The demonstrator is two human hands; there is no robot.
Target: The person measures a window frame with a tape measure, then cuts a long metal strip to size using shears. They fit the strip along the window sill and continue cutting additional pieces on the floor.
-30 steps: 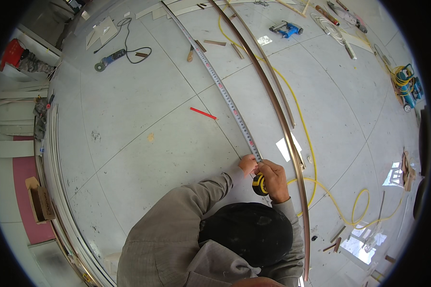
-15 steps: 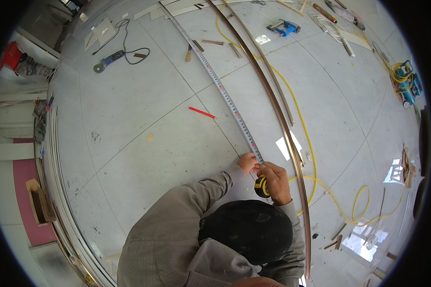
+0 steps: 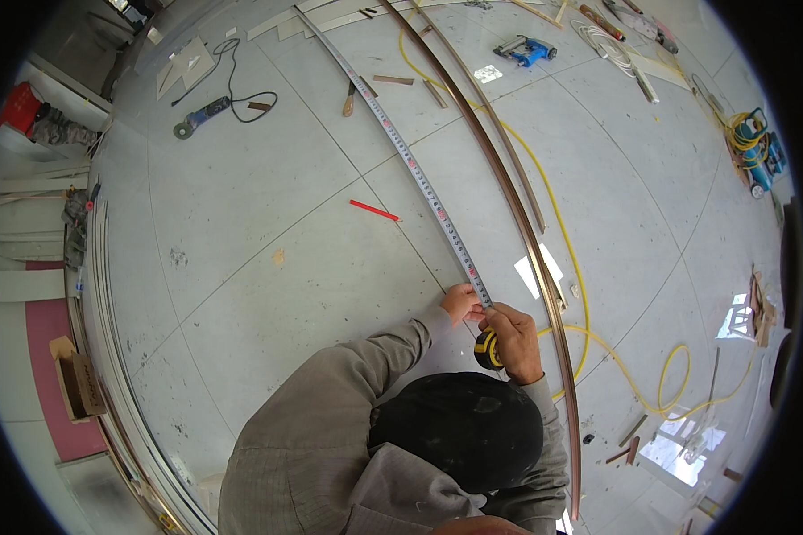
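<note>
A tape measure point(image 3: 488, 350) with a black and yellow case is in my right hand point(image 3: 515, 343), whose fingers wrap round it near the blade's mouth. From there the pulled-out blade point(image 3: 424, 185) runs far up and left along the floor, its far end by some pale boards. My left hand point(image 3: 460, 304) is closed at the near end of the blade, its fingertips against the edge, partly hidden. On the floor left of the blade lies a red pencil point(image 3: 375, 210). To the right, a long brown metal strip point(image 3: 510, 185) runs roughly alongside the blade.
A yellow hose point(image 3: 558, 209) winds across the floor on the right. Farther off lie a blue nail gun point(image 3: 528, 51) and an angle grinder point(image 3: 203, 116) with its cord. Long trim pieces point(image 3: 107, 321) and an open cardboard box point(image 3: 78, 379) line the left side.
</note>
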